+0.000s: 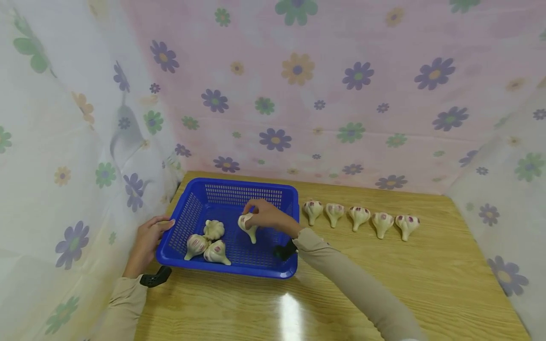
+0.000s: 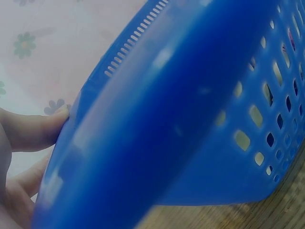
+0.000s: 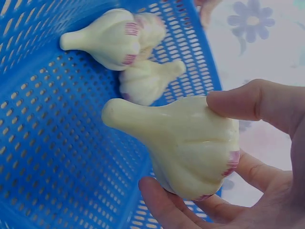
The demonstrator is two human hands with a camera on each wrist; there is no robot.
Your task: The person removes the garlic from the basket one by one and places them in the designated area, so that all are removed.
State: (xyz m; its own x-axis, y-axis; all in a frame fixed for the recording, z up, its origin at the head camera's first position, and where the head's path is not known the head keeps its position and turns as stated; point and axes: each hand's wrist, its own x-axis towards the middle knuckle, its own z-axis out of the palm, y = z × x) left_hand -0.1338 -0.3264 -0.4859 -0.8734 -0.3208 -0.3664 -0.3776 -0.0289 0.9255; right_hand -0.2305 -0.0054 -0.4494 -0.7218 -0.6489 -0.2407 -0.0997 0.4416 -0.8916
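Note:
A garlic bulb [image 3: 186, 143], white with purple patches, is gripped between the thumb and fingers of my right hand [image 1: 266, 214]. That hand holds it above the floor of a blue plastic basket [image 1: 256, 271]. Inside, several parts of the slotted wall show in the right wrist view. Three more garlic bulbs [image 1: 216, 252] lie together at the basket's near left. My left hand [image 1: 147, 241] grips the basket's left rim, its thumb [image 2: 38, 130] on the edge and the other fingers partly hidden behind it.
To the right of the basket, several garlic bulbs [image 1: 359, 216] lie in a row on the wooden table [image 1: 384, 270]. Flowered cloth [image 1: 324, 118] hangs behind and on both sides. The left cloth wall stands close to my left arm.

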